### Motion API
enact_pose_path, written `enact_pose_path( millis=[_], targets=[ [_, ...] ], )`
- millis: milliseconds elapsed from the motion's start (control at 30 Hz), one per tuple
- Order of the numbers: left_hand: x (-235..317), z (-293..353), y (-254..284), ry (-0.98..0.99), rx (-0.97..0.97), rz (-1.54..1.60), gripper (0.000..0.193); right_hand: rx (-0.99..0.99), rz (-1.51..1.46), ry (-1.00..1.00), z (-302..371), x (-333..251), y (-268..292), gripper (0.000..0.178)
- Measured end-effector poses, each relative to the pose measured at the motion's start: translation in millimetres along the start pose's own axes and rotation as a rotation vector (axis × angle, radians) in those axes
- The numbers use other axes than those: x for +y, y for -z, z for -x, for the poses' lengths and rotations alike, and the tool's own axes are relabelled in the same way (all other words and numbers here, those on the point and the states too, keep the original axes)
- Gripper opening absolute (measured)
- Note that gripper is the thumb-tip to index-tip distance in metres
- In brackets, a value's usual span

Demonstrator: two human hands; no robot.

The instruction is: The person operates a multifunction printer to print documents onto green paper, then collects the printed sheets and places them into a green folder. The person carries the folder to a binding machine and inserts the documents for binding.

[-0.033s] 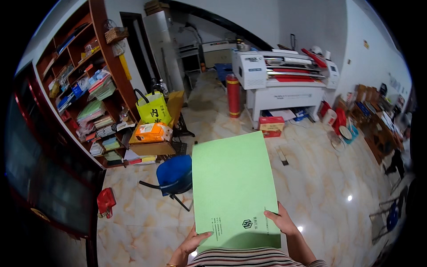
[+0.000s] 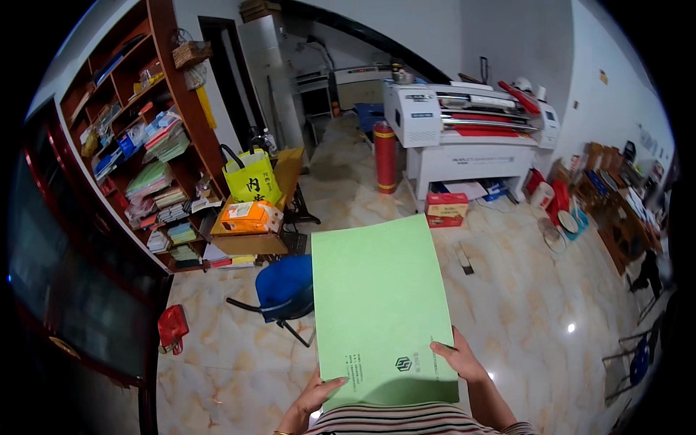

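Note:
In front of my body I hold a large light green paper folder (image 2: 380, 290), tilted away from me, with a dark logo and small print near its lower end. My left hand (image 2: 319, 391) grips its lower left edge, thumb on top and the other fingers underneath. On the lower right edge my right hand (image 2: 464, 359) is closed in the same way, its thumb lying on the face. The folder's underside and most of my fingers are hidden.
A blue chair (image 2: 283, 286) stands just left of the folder. Beyond it, a wooden table (image 2: 254, 243) bears a yellow bag (image 2: 250, 177) and an orange package (image 2: 250, 216). Ahead are a red cylinder (image 2: 385, 159), a wide white machine (image 2: 467, 156) and a red box (image 2: 446, 210). A bookshelf (image 2: 163, 94) lines the left.
The room has shifted slightly to the right in the picture. Both hands keep their hold on the folder in nearly the same place.

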State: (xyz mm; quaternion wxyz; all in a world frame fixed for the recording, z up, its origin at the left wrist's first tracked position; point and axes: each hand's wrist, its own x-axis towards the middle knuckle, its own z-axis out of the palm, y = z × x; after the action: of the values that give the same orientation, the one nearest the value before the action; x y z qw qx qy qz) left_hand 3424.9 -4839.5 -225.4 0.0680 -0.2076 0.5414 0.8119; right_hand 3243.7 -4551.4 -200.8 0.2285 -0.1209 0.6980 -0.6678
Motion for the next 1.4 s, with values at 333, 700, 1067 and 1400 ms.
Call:
enact_pose_path(
  millis=[333, 700, 1067, 1400],
  targets=[
    [194, -357, 34, -0.117, -0.235, -0.053, 0.068, -0.146, -0.300, -0.129, -333, -104, 67, 0.059],
    [358, -653, 97, -0.192, 0.048, 0.008, 0.061, -0.404, -0.108, -0.086, -743, -126, 83, 0.061],
    [502, -891, 192, -0.251, 0.430, 0.199, 0.056, -0.785, -0.007, -0.163, -1165, -214, -7, 0.074],
    [744, -1236, 300, -0.077, -0.014, -0.044, 0.062, -0.389, -0.373, -0.257, -1438, -233, 20, 0.083]
  ],
)
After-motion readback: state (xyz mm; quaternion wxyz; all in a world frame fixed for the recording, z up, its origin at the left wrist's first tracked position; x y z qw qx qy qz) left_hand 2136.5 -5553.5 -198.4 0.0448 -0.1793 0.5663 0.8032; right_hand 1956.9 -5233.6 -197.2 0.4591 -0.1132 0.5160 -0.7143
